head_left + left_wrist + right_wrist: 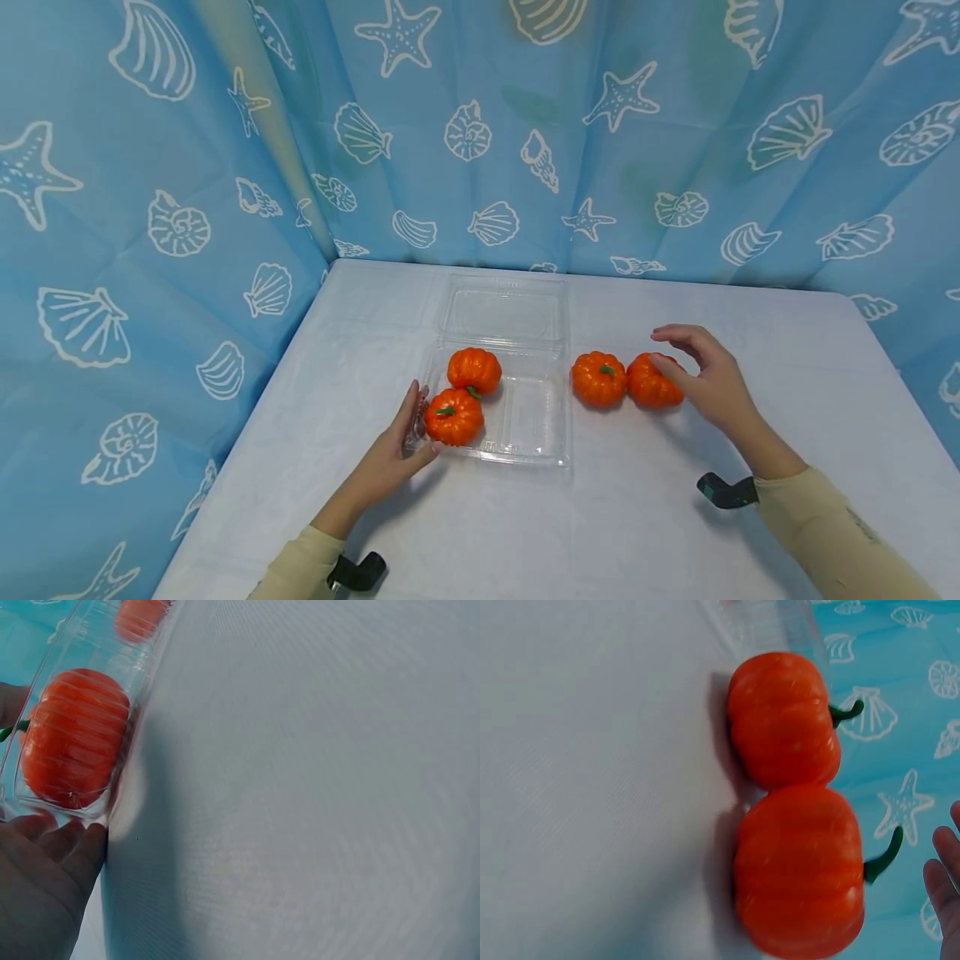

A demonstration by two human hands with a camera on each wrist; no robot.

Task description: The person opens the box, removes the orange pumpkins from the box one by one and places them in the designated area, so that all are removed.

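Observation:
My left hand (390, 454) is at the left front corner of a clear plastic clamshell box (525, 454), its fingers touching the side wall and its thumb spread along the front. Two orange toy pumpkins with green stems sit in the left half of the box: a front pumpkin (454, 418) and a back pumpkin (476, 369). Right of the box, a nearer pumpkin (597, 379) and an outer pumpkin (649, 383) stand side by side, touching. My right hand (708, 375) hovers over the outer one, thumb and fingers apart, holding nothing. In the right wrist view, fingertips (946, 862) show apart from that pumpkin (801, 874).
The box's lid (504, 308) lies folded back behind its base. A white cloth (510, 533) covers the table. Blue curtains (465, 192) with shell and starfish prints hang behind it and at its sides.

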